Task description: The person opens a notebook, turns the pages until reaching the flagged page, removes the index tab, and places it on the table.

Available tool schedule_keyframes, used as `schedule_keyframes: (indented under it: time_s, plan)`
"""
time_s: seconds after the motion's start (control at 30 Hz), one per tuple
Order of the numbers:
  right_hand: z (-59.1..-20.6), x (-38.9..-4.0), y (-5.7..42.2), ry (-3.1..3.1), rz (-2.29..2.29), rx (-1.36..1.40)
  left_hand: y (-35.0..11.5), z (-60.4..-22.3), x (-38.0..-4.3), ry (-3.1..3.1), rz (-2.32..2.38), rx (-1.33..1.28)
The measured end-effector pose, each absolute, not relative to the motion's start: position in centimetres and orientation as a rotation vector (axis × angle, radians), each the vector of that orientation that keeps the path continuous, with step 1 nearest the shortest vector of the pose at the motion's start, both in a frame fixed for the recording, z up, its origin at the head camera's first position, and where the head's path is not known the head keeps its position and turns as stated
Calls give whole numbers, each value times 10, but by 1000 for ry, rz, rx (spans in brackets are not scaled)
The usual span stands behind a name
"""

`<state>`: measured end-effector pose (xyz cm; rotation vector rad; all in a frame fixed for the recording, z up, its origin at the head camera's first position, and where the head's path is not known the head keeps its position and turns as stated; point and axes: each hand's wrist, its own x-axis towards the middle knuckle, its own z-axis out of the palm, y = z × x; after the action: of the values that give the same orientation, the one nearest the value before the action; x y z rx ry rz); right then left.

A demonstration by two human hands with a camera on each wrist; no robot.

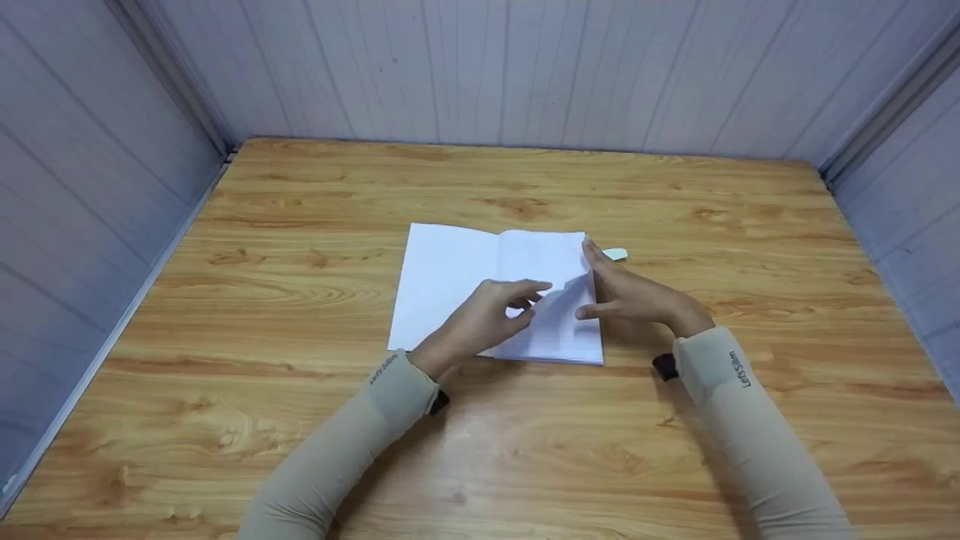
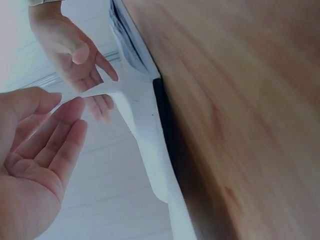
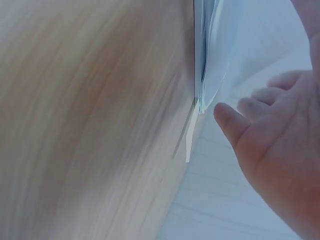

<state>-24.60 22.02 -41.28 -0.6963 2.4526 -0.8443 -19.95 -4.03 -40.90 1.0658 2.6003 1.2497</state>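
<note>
A notebook (image 1: 442, 274) lies spread on the table, its visible pages white. Over the right-hand page is my left hand (image 1: 484, 319), thumb and fingertips together on the edge of a lifted page (image 2: 102, 91). Shade falls on the sheets beneath that page. My right hand (image 1: 637, 296) stands at the notebook's right side, fingers extended and thumb apart, with a fingertip by the upper right corner. Whether that fingertip touches the paper, I cannot tell. In the right wrist view, the right palm (image 3: 280, 145) faces the page edges and holds nothing.
A pale strip (image 1: 615, 254) sticks out past the notebook's right edge. Under everything is a wood-grain table (image 1: 337, 187), with panelled walls (image 1: 465, 75) behind it and on both sides. Each wrist wears a dark device at the sleeve cuff.
</note>
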Motion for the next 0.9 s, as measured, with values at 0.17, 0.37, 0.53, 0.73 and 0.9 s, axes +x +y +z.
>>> schedule_keyframes:
  time_s: [0.17,0.37,0.53,0.73,0.9]
  plan:
    - [-416,-247,221,2489,-862,-689,-45,-407,-199,2660,1402,1010]
    - [-419,-245,221,2477,-939,-699,-54,-404,-198,2708,1543,934]
    - [-420,-245,221,2481,-931,-712,-64,-400,-197,2736,1624,890]
    - [-420,-240,221,2460,-870,-749,-77,-396,-198,2756,1712,841]
    - [-422,-237,219,2448,-821,-778,-89,-394,-198,2765,1789,784]
